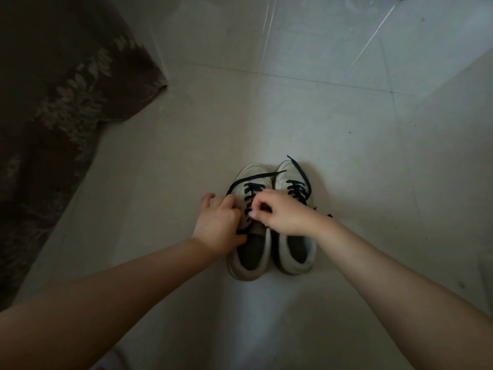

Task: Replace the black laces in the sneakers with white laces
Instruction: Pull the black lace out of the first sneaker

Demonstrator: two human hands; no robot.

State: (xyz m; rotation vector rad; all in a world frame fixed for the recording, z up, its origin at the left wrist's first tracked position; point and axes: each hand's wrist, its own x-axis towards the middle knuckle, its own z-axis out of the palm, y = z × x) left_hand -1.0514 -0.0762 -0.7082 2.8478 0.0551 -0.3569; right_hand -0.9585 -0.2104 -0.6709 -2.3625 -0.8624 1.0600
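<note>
1. The left hand covers the near left side of the left sneaker; its fingers' hold on the black lace is too dim to tell.
2. The right hand hides the tongues of both sneakers.
3. The patterned rug is cut off at the left edge.
4. Both forearms run out of the near edge.

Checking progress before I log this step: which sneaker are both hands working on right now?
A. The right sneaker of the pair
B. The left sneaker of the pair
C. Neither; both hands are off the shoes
B. The left hand and the right hand both sit over the black laces of the left sneaker; the right sneaker lies untouched beside it, still laced in black.
</note>
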